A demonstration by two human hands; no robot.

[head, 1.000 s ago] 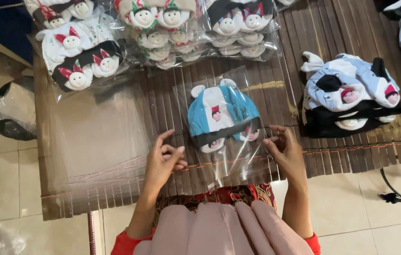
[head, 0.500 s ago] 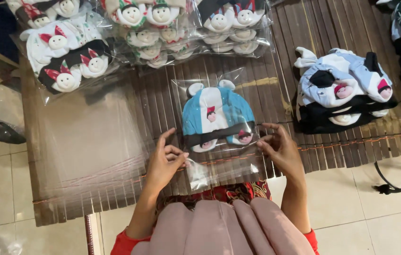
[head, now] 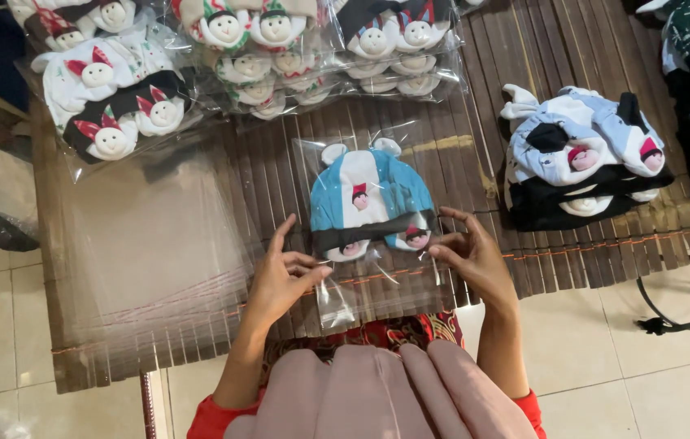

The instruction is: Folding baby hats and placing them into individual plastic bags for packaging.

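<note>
A blue, white and black baby hat (head: 369, 199) with small ears and doll faces lies inside a clear plastic bag (head: 373, 280) on a dark slatted bamboo table (head: 515, 106). My left hand (head: 284, 276) pinches the bag's open lower edge on the left. At the bag's right edge, just below the hat, my right hand (head: 471, 256) grips the plastic. The bag's mouth points toward me.
A flat stack of empty clear bags (head: 145, 244) lies left of the hat. Bagged hats (head: 109, 102) and more of them (head: 320, 49) fill the table's far side. A pile of unbagged hats (head: 585, 158) sits at right. A black cable (head: 678, 321) lies on the tiled floor.
Both hands have slid down the bag toward its open end, and the hat sits deeper inside. The view has shifted slightly.
</note>
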